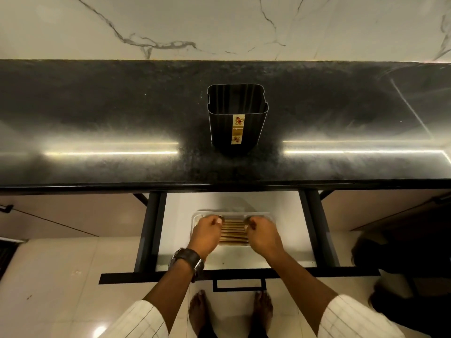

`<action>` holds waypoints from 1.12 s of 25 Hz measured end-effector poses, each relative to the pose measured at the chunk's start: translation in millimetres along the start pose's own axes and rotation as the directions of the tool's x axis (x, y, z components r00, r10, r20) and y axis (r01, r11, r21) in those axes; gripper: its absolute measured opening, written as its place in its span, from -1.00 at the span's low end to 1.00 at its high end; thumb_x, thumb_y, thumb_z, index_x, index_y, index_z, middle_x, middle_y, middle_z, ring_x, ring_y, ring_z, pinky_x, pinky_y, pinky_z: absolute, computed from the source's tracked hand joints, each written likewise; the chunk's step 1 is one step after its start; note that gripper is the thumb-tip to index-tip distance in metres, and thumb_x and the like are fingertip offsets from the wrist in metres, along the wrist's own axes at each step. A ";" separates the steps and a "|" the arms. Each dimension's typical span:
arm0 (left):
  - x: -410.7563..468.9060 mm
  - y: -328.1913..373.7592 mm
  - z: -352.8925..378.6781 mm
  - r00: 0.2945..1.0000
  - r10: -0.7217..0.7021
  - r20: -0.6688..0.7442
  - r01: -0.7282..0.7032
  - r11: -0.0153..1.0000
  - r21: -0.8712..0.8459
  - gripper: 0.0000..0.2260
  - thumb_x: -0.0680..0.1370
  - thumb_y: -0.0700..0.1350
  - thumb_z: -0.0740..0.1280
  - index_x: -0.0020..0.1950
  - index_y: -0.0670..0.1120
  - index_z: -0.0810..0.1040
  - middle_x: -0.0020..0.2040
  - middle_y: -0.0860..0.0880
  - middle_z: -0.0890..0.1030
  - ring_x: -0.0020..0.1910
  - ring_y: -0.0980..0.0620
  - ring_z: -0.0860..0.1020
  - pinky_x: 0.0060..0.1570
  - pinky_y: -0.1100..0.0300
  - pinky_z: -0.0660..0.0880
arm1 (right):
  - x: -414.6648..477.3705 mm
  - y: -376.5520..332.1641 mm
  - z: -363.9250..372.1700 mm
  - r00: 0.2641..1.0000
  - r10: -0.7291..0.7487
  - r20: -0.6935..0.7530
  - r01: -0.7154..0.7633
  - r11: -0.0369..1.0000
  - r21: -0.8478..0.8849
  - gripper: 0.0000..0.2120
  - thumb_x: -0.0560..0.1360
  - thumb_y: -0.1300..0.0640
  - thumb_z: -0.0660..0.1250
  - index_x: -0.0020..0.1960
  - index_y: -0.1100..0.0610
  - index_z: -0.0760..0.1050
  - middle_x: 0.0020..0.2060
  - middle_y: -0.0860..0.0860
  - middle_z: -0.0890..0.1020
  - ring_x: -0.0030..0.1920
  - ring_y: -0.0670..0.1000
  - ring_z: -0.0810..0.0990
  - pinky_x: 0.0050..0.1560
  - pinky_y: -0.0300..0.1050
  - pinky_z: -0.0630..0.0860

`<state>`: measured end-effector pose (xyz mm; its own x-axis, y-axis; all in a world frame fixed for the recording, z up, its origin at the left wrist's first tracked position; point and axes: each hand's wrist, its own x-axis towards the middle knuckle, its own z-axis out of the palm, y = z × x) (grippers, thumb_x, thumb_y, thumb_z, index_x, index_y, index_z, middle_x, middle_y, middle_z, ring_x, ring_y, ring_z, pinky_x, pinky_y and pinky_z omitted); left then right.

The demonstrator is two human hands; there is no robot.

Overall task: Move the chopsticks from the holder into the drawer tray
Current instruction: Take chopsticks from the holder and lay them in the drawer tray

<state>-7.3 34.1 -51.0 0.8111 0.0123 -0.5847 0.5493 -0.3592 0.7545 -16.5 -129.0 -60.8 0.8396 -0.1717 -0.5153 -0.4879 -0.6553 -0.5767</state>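
Observation:
A black square holder (237,118) with a gold label stands upright on the dark countertop, and I see nothing inside it. Below, the drawer (175,215) is pulled out. A clear tray (269,214) lies in it with several wooden chopsticks (233,231) side by side, running left to right. My left hand (206,234) rests over the chopsticks' left ends and my right hand (262,236) over their right ends. Both hands have curled fingers touching the bundle. The chopstick ends are hidden under my hands.
The black counter (97,118) spans the view, with a marble wall (219,25) behind it. The drawer's black front with its handle (239,285) sits near my bare feet (200,311). Dark cabinet openings flank the drawer. A watch is on my left wrist.

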 end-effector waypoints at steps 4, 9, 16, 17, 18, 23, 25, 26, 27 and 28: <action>18.2 -11.3 4.0 0.944 0.191 0.268 -0.329 0.570 0.753 -0.63 0.67 -0.02 0.15 0.43 -0.11 0.46 0.38 -0.15 0.55 0.36 -0.16 0.49 0.38 -0.07 0.38 | 15.6 5.2 8.4 0.976 -0.110 0.188 0.192 0.843 -0.502 -0.73 0.63 0.12 0.20 0.26 0.07 0.57 0.15 0.05 0.66 0.14 0.09 0.63 0.22 0.01 0.57; 22.5 -44.7 5.9 0.942 -0.033 0.333 -0.315 0.249 0.916 -0.48 0.61 0.23 0.11 0.50 0.03 0.38 0.54 -0.09 0.39 0.51 -0.19 0.34 0.50 -0.21 0.14 | 12.2 27.3 14.5 0.922 -0.106 0.373 0.293 0.821 -0.490 -0.54 0.63 -0.20 0.05 0.23 0.04 0.57 0.11 0.05 0.64 0.10 0.08 0.61 0.19 0.06 0.54; 7.6 -31.5 2.6 0.916 0.097 0.388 -0.375 0.543 0.751 -0.63 0.68 0.10 0.12 0.40 0.02 0.51 0.30 -0.04 0.62 0.29 -0.08 0.56 0.32 -0.02 0.46 | 0.9 23.2 -1.8 0.893 -0.256 0.370 0.392 0.848 -0.358 -0.60 0.63 -0.14 0.18 0.38 0.00 0.47 0.31 0.05 0.56 0.25 0.08 0.55 0.29 0.04 0.50; -0.7 -28.8 -1.0 0.900 0.159 0.407 -0.410 0.631 0.659 -0.64 0.69 0.11 0.12 0.40 0.05 0.51 0.30 -0.02 0.63 0.26 -0.03 0.57 0.30 0.01 0.49 | -4.9 20.4 -9.7 0.887 -0.322 0.330 0.417 0.866 -0.277 -0.62 0.63 -0.14 0.18 0.39 -0.07 0.46 0.32 -0.01 0.56 0.27 0.04 0.55 0.29 0.00 0.51; -11.2 -26.4 -5.1 0.877 0.216 0.429 -0.446 0.696 0.563 -0.63 0.68 0.14 0.11 0.42 0.09 0.50 0.32 0.02 0.62 0.27 0.02 0.57 0.30 0.04 0.49 | -12.7 20.1 -18.8 0.874 -0.376 0.306 0.442 0.878 -0.185 -0.65 0.62 -0.18 0.18 0.38 -0.20 0.45 0.30 -0.12 0.57 0.27 -0.04 0.55 0.26 -0.08 0.52; -52.2 -36.3 -30.9 0.829 0.083 0.552 -0.450 0.685 0.573 -0.24 0.45 0.51 0.17 0.54 0.14 0.34 0.50 0.15 0.45 0.44 0.12 0.43 0.41 0.11 0.39 | -56.3 38.4 -64.1 0.855 -0.339 0.392 0.417 0.899 -0.134 -0.44 0.24 -0.56 0.31 0.22 -0.57 0.32 0.09 -0.56 0.42 0.16 -0.29 0.49 0.15 -0.30 0.48; -55.7 -42.1 -36.1 0.831 0.031 0.556 -0.465 0.588 0.662 -0.29 0.46 0.41 0.28 0.54 0.13 0.34 0.50 0.11 0.46 0.43 0.06 0.45 0.40 0.11 0.40 | -59.6 51.1 -68.6 0.861 -0.267 0.433 0.386 0.897 -0.214 -0.22 0.20 -0.47 0.43 0.38 -0.37 0.33 0.30 -0.41 0.38 0.31 -0.20 0.39 0.29 -0.17 0.44; -57.5 -43.2 -36.3 0.844 0.057 0.533 -0.477 0.533 0.699 -0.34 0.49 0.35 0.30 0.53 0.13 0.35 0.49 0.10 0.47 0.41 0.04 0.47 0.38 0.11 0.41 | -60.5 53.8 -68.1 0.864 -0.248 0.438 0.371 0.902 -0.222 -0.20 0.22 -0.39 0.49 0.41 -0.30 0.34 0.37 -0.31 0.39 0.38 -0.12 0.37 0.34 -0.10 0.43; -59.0 -44.5 -35.5 0.862 0.112 0.495 -0.483 0.476 0.735 -0.39 0.51 0.30 0.30 0.52 0.14 0.36 0.47 0.11 0.49 0.39 0.03 0.48 0.36 0.13 0.41 | -62.0 54.4 -66.3 0.869 -0.251 0.426 0.371 0.900 -0.227 -0.20 0.24 -0.32 0.52 0.42 -0.26 0.35 0.41 -0.26 0.38 0.42 -0.08 0.35 0.38 -0.07 0.41; -61.2 -46.9 -33.5 0.874 0.176 0.453 -0.483 0.422 0.767 -0.43 0.52 0.28 0.29 0.50 0.15 0.37 0.45 0.12 0.49 0.38 0.04 0.47 0.34 0.14 0.40 | -64.1 54.6 -63.2 0.877 -0.270 0.397 0.387 0.886 -0.254 -0.21 0.27 -0.27 0.54 0.44 -0.24 0.34 0.44 -0.23 0.37 0.45 -0.06 0.33 0.41 -0.05 0.37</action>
<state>-76.0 81.5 -40.6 0.7149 -0.4751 -0.5131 -0.3137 -0.8737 0.3719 -81.9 -200.3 -19.2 0.7736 0.3178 -0.5482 -0.0467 -0.8342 -0.5495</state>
